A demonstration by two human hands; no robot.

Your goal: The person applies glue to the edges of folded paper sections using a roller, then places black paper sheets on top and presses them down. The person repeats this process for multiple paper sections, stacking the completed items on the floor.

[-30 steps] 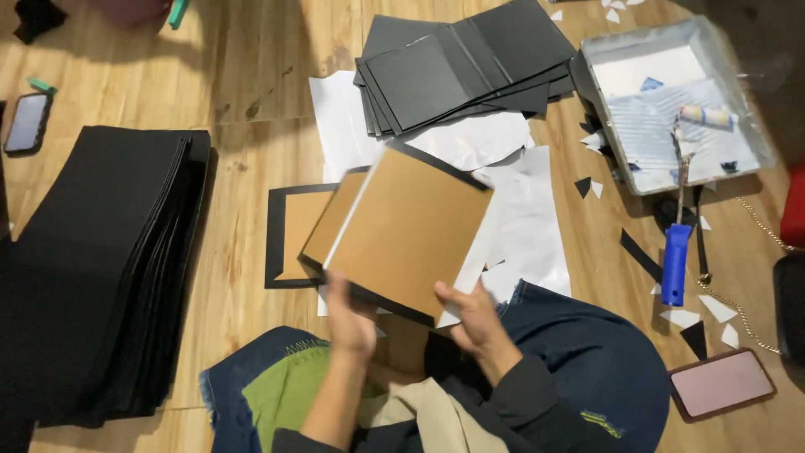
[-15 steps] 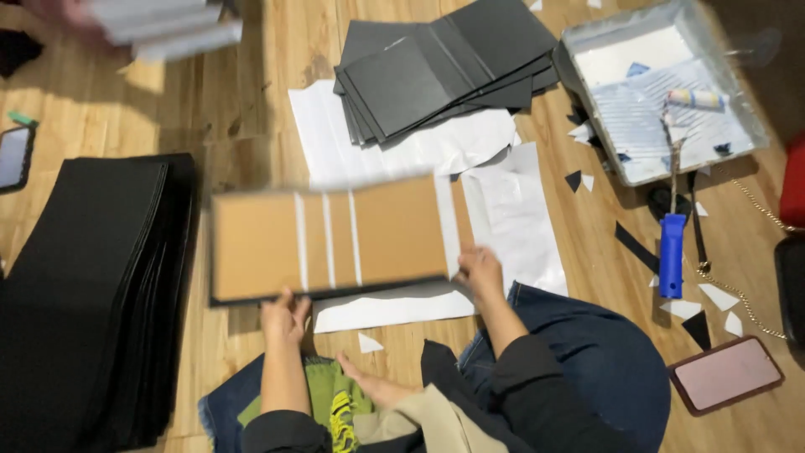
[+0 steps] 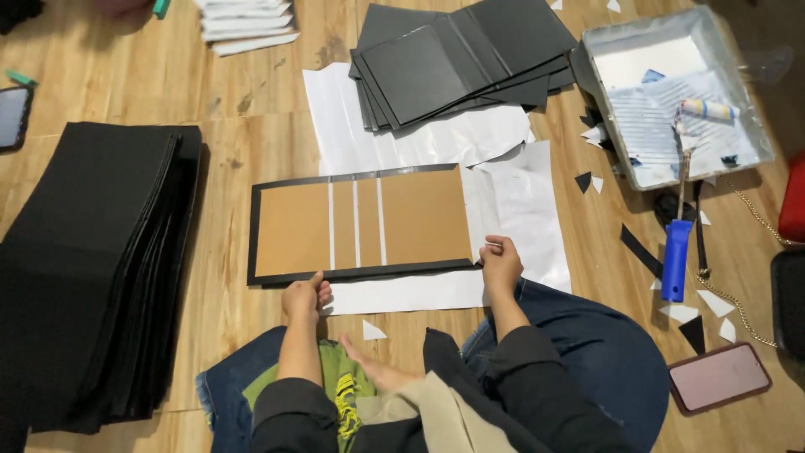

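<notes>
An opened cardboard cover (image 3: 360, 225) lies flat on white paper (image 3: 511, 210) on the wooden floor. It shows brown board panels with white gaps and a black border. My left hand (image 3: 305, 299) pinches its near edge toward the left. My right hand (image 3: 501, 262) holds its near right corner. Both hands rest low against the floor.
A tall stack of black sheets (image 3: 88, 268) lies at the left. Finished black covers (image 3: 461, 59) are piled at the top. A paint tray (image 3: 675, 92) with a blue-handled roller (image 3: 677, 252) sits at the right. Phones lie at the far left (image 3: 12, 116) and lower right (image 3: 719, 377).
The cover was folded and held up a second ago. It has been opened out and laid flat on the white paper, with both hands still on its near edge.
</notes>
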